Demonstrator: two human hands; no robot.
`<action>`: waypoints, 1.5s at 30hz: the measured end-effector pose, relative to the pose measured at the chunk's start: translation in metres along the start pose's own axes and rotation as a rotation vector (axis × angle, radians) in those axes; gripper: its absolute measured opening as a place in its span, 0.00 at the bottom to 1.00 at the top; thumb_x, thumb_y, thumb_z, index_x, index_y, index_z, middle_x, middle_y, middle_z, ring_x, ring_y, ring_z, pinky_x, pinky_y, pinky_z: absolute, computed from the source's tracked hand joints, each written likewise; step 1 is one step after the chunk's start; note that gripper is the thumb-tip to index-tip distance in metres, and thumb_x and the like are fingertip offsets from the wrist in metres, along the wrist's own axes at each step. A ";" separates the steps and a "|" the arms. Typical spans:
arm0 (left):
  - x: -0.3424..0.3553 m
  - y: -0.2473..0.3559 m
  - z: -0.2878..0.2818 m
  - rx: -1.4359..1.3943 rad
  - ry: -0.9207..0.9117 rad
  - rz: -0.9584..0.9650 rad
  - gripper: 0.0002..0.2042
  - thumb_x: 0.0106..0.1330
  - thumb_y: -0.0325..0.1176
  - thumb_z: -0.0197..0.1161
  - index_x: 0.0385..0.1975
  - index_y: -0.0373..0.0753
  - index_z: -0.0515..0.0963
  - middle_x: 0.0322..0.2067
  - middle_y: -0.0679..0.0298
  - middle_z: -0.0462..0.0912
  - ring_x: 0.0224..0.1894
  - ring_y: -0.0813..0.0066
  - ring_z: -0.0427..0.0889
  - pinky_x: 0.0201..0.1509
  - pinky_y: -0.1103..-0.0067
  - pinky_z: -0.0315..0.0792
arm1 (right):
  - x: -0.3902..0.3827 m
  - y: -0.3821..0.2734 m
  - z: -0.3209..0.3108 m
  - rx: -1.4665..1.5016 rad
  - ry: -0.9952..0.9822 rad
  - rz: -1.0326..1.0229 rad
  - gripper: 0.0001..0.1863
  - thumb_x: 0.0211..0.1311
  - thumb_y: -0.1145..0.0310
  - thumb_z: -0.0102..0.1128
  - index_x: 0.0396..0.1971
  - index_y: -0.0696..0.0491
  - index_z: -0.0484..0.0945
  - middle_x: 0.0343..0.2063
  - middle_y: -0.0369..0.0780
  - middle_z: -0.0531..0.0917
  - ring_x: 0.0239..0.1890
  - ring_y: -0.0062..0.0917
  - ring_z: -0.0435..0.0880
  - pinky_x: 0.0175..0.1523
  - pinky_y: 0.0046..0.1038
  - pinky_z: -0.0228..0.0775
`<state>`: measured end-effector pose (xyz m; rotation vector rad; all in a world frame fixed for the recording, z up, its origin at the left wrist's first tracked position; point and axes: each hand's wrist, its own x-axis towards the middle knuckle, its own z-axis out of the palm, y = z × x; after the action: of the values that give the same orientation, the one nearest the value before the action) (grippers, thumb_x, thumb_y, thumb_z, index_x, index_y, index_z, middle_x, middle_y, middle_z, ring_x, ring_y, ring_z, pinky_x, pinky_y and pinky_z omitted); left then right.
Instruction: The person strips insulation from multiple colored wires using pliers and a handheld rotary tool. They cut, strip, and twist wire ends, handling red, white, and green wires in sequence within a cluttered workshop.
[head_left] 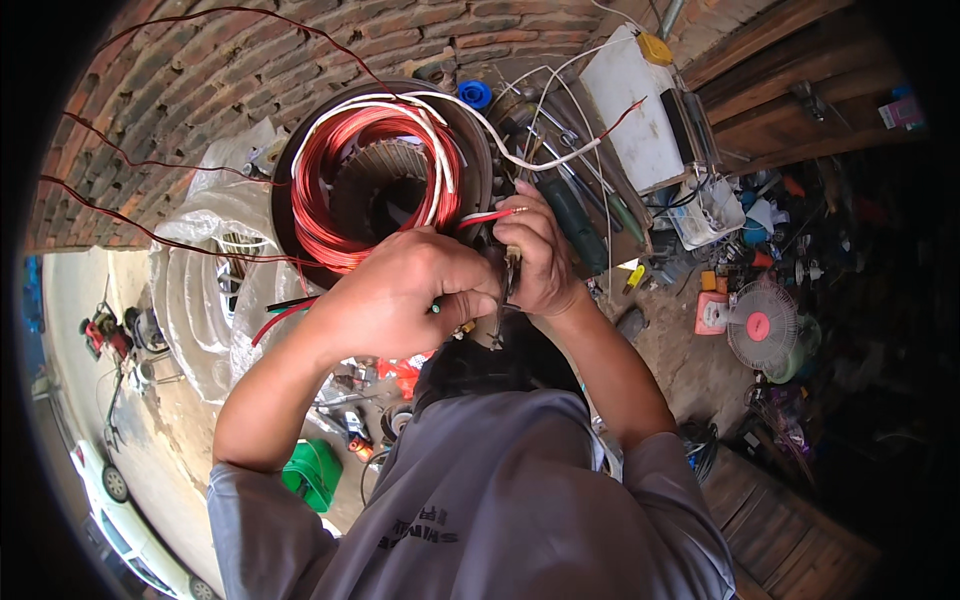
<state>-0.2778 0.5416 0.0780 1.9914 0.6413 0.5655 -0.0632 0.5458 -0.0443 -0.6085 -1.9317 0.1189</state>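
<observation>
Wires (215,254), dark red and kinked, run across the left side of our view, with the brick wall (230,75) beyond them and crumpled clear plastic (185,290) nearer to us. They lead right to the round, dark motor housing (283,215), which stands at the far side of our hands. A thick ring of copper-red coil (315,200) sits inside it, and white sleeving (447,172) lies over the ring's right side. On the near side of the housing, a red lead (280,318) passes beside our left wrist.

Our left hand (400,290) is closed, thumb pressed toward the fingers; exactly what it grips we cannot tell. Just right of it stands a dark metal tool (512,270), its kind hidden by our grip. Our right hand (540,250) curls around that tool, as far as we can see, and a red-sleeved wire (490,216) with a bare end lies against its fingers.

We judge the step in hand to be preparing the coil's lead ends; the next move seems to call for holding the wire steady while we work the tool carefully. Farther right lie hand tools (573,222), then a white board (640,110).
</observation>
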 end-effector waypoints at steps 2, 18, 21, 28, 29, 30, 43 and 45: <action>0.000 -0.003 -0.003 -0.021 -0.037 0.003 0.06 0.56 0.17 0.68 0.32 0.33 0.83 0.30 0.52 0.86 0.36 0.47 0.86 0.40 0.62 0.78 | 0.003 0.005 -0.006 -0.053 -0.047 -0.070 0.35 0.53 0.57 0.79 0.56 0.55 0.70 0.47 0.48 0.78 0.51 0.46 0.82 0.65 0.58 0.71; 0.001 -0.004 0.010 0.315 0.040 0.053 0.11 0.42 0.19 0.67 0.24 0.36 0.72 0.24 0.57 0.78 0.34 0.50 0.82 0.41 0.62 0.72 | 0.046 -0.123 -0.055 1.239 -0.306 1.821 0.17 0.75 0.51 0.64 0.41 0.51 0.79 0.30 0.31 0.80 0.29 0.16 0.81 0.34 0.24 0.73; -0.002 -0.003 0.008 0.333 0.032 0.075 0.12 0.41 0.18 0.67 0.23 0.36 0.72 0.23 0.58 0.78 0.34 0.51 0.82 0.41 0.63 0.72 | 0.060 -0.115 -0.061 1.207 -0.393 2.025 0.17 0.77 0.54 0.64 0.47 0.53 0.81 0.33 0.35 0.83 0.38 0.27 0.88 0.45 0.31 0.83; -0.002 -0.008 0.008 0.182 0.072 0.069 0.09 0.48 0.18 0.68 0.26 0.36 0.75 0.25 0.56 0.81 0.34 0.48 0.83 0.42 0.61 0.74 | 0.027 -0.115 -0.042 0.761 -0.348 1.269 0.20 0.69 0.56 0.73 0.41 0.57 0.77 0.30 0.38 0.80 0.33 0.25 0.83 0.39 0.30 0.73; -0.001 -0.009 0.009 0.144 0.086 0.078 0.09 0.50 0.18 0.68 0.27 0.35 0.76 0.25 0.56 0.81 0.34 0.48 0.83 0.42 0.61 0.74 | 0.017 -0.111 -0.037 0.644 -0.292 1.141 0.23 0.66 0.56 0.75 0.45 0.58 0.76 0.33 0.41 0.81 0.36 0.29 0.83 0.41 0.31 0.74; -0.001 -0.008 0.008 0.138 0.084 0.071 0.08 0.51 0.19 0.69 0.28 0.35 0.77 0.26 0.56 0.82 0.34 0.48 0.83 0.42 0.60 0.75 | 0.005 -0.105 -0.030 0.530 -0.237 1.011 0.27 0.64 0.56 0.78 0.49 0.59 0.74 0.36 0.43 0.81 0.38 0.32 0.83 0.43 0.33 0.75; -0.003 -0.004 0.005 0.135 0.055 0.074 0.05 0.60 0.26 0.72 0.32 0.36 0.82 0.29 0.53 0.83 0.35 0.49 0.84 0.42 0.61 0.74 | -0.016 -0.061 -0.024 0.158 -0.160 0.491 0.34 0.58 0.54 0.81 0.54 0.59 0.74 0.40 0.43 0.81 0.40 0.38 0.83 0.47 0.38 0.77; -0.002 -0.003 0.007 0.176 0.075 0.066 0.07 0.60 0.29 0.73 0.32 0.36 0.81 0.29 0.53 0.83 0.36 0.49 0.84 0.43 0.61 0.73 | -0.014 -0.091 -0.027 0.703 -0.163 0.978 0.29 0.65 0.54 0.77 0.52 0.59 0.75 0.39 0.38 0.81 0.40 0.27 0.81 0.46 0.32 0.75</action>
<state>-0.2756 0.5368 0.0714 2.1712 0.6932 0.6453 -0.0673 0.4554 -0.0120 -1.0023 -1.4224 1.4206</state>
